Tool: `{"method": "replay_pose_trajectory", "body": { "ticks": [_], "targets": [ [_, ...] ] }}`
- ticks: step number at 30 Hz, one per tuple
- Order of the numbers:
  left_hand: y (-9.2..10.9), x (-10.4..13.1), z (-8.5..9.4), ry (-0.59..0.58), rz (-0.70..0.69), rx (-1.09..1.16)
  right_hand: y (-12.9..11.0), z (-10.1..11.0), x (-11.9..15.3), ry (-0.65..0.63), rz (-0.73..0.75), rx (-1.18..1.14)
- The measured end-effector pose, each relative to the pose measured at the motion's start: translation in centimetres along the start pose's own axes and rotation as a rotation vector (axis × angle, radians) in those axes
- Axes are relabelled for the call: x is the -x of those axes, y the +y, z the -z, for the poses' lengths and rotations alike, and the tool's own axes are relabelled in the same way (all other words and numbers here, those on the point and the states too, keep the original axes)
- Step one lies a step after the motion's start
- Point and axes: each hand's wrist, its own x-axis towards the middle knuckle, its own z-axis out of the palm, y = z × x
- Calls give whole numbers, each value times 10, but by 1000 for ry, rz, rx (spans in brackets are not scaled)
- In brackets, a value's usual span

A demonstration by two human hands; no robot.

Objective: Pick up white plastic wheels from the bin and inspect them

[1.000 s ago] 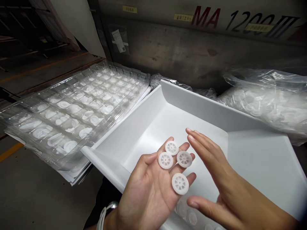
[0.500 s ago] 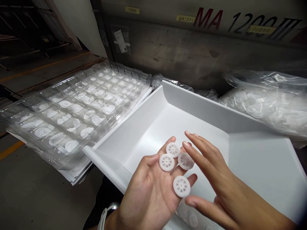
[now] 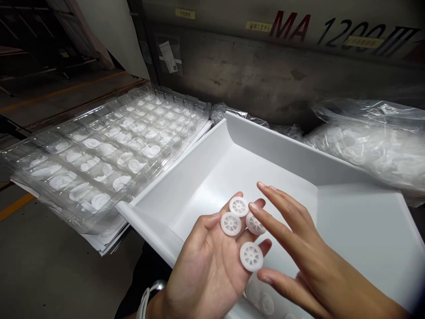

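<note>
My left hand [image 3: 212, 259] is palm up over a grey-white bin, fingers slightly curled, with several white plastic spoked wheels lying on it. One wheel [image 3: 251, 256] rests by the lower fingers and another [image 3: 230, 223] by the thumb. A third wheel [image 3: 239, 206] lies against that one. My right hand [image 3: 295, 239] hovers just right of them, fingers spread and holding nothing. Its index fingertip covers part of a further wheel [image 3: 255, 223]; whether it touches that wheel I cannot tell. Below the hands, more white round pieces [image 3: 266, 303] lie in the bin.
The bin [image 3: 265, 166] has raised walls. At left, a clear compartment tray [image 3: 109, 146] with white parts sits on stacked sheets. A clear bag of white parts [image 3: 375, 146] lies at right. Behind stands a machine panel [image 3: 239, 62] with large lettering.
My right index finger has moved slightly left, now covering more of the wheel beneath it. The left hand and its wheels have hardly moved.
</note>
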Motion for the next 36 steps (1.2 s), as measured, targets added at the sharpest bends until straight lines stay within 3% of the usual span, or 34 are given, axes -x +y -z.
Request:
{"method": "replay_pose_trajectory", "body": {
  "ticks": [5,12,20,24,26,31,36],
  "targets": [
    [-1,-1,0,-65,-20,6,1,2,-1,24,-26,-7],
    [0,-1,-4,-33,-31,-26,1,-2,0,-17,-86,-74],
    [0,-1,-1,23,-11,-58,-3,-1,6,-15,-363,-292],
    [0,0,-1,23,-15,-39,-2,0,9,-59,-409,-420],
    [0,1,-1,29,-9,-30,-2,0,8,-49,-362,-406],
    [0,-1,-4,25,-26,8,-5,1,4,31,-77,-192],
    [1,0,-8,21,-28,46,-7,3,3,55,-27,-188]
  ]
}}
